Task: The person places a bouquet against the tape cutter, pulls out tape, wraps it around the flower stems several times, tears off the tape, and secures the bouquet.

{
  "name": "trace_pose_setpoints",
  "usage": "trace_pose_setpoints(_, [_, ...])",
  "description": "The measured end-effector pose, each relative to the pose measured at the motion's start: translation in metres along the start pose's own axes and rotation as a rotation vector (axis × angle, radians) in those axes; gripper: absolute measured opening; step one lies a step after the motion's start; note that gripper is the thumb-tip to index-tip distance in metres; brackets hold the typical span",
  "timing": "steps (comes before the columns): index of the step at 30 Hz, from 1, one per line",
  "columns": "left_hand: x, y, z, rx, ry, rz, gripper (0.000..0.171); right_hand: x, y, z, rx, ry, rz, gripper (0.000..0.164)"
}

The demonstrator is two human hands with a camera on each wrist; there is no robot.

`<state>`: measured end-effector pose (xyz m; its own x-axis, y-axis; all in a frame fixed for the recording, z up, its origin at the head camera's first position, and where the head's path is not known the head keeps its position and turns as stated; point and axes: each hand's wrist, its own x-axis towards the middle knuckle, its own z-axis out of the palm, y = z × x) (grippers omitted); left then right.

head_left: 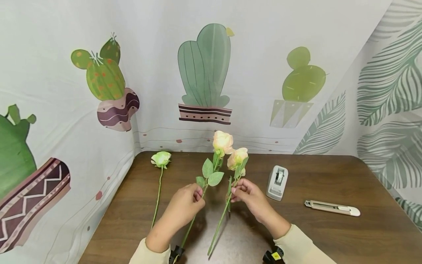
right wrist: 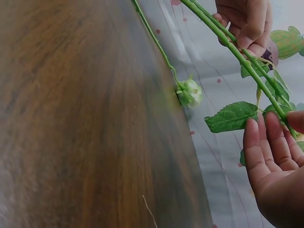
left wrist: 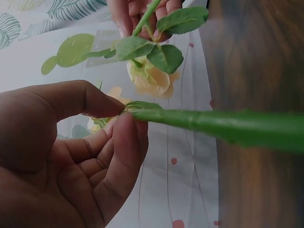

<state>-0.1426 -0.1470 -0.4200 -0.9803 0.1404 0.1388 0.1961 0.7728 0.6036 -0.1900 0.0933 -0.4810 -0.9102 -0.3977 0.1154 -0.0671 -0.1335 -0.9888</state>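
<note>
My left hand (head_left: pixel 182 203) pinches the green stem of a peach artificial rose (head_left: pixel 222 142) between thumb and fingertips, just below its leaves (head_left: pixel 207 168). Close by on the right, my right hand (head_left: pixel 252 196) holds a second peach rose (head_left: pixel 236 159) by its upper stem. In the right wrist view, the thumb presses that stem (right wrist: pixel 259 83) against the fingers (right wrist: pixel 256 147), and a leaf (right wrist: pixel 232 117) sticks out beside them. Both roses slant up and away, their blooms close together. A pale green rose (head_left: pixel 161 159) lies on the table left of my left hand.
A white tape dispenser (head_left: pixel 277 183) stands on the brown wooden table (head_left: pixel 296 234), right of my right hand. Farther right lies a utility knife (head_left: pixel 332 208). Behind the table hangs a white cloth (head_left: pixel 257 73) printed with cacti and leaves.
</note>
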Motion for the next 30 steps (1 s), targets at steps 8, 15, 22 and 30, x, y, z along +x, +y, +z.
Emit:
trace_pose_setpoints(8, [-0.001,0.001,0.007,0.019,-0.019,0.04,0.012,-0.001,-0.001,0.003,-0.003,-0.004,-0.001,0.027])
trace_pose_setpoints(15, [-0.002,0.004,0.014,0.021,-0.041,0.096,0.011,-0.002,-0.001,0.007,0.012,0.008,0.014,0.026])
trace_pose_setpoints(22, [-0.004,0.008,0.021,0.033,-0.049,0.172,0.011,-0.004,0.0,0.009,0.041,-0.018,-0.001,0.028])
trace_pose_setpoints(30, [-0.004,0.011,0.026,0.016,-0.097,0.209,0.01,-0.002,0.003,0.009,0.042,-0.038,-0.01,0.038])
